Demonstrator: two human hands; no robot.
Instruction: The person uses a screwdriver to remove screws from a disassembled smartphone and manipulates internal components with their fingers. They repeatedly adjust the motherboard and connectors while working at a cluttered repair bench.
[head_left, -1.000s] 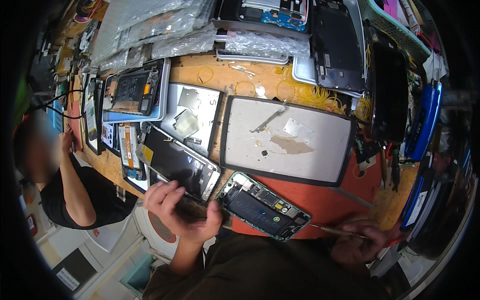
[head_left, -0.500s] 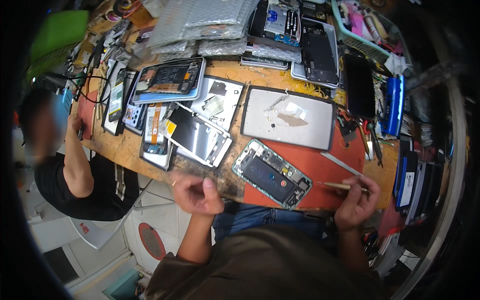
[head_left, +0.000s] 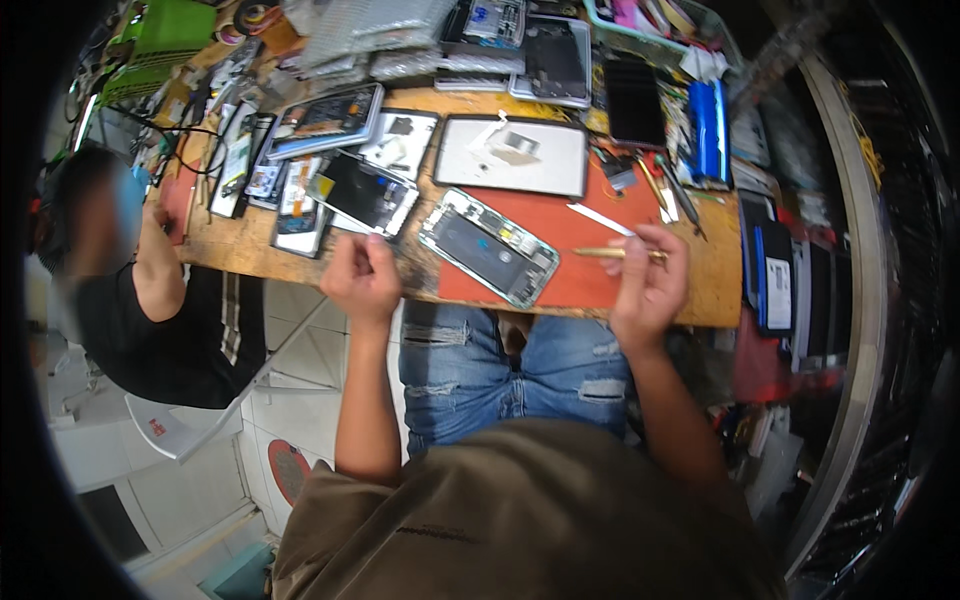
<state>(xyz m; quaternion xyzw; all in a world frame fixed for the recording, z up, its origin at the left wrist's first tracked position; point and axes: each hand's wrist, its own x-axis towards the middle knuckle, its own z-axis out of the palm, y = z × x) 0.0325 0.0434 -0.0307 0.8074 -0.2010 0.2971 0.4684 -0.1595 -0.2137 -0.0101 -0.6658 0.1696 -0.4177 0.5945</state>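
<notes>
- The opened smartphone with a pale metal frame and dark inner parts (head_left: pixel 488 247) lies tilted on the wooden bench (head_left: pixel 715 280), partly on the flat red-orange work mat (head_left: pixel 600 270), between the two hands
- The left hand (head_left: pixel 362 278) rests at the near edge of the bench, just left of the opened smartphone; its fingers are curled together in a loose fist, and whether they pinch anything cannot be told
- The right hand (head_left: pixel 648 283) sits at the right end of the red-orange mat, its grip pressed onto a thin brass-coloured rod-like tool (head_left: pixel 612 253) that points left toward the phone, the tip near it but apart
- A slim white strip (head_left: pixel 600 219) lies on the mat just above the tool
- Behind the phone lies a flat grey rectangular panel with a dark rim (head_left: pixel 512 155), with small scraps on it
- Left of that sit a black-screened phone with a white frame (head_left: pixel 362 194) and a pale back cover (head_left: pixel 400 143), among several more dismantled handsets
- A blue phone case (head_left: pixel 708 130) and a dark phone screen (head_left: pixel 633 103) lie at the far right of the bench, with small hand tools (head_left: pixel 665 190) beside the mat
- A second person in a black shirt (head_left: pixel 160 330) sits at the left end of the bench, one arm up on its edge
- The person's own knees in torn blue jeans (head_left: pixel 515 365) show below the bench edge
</notes>
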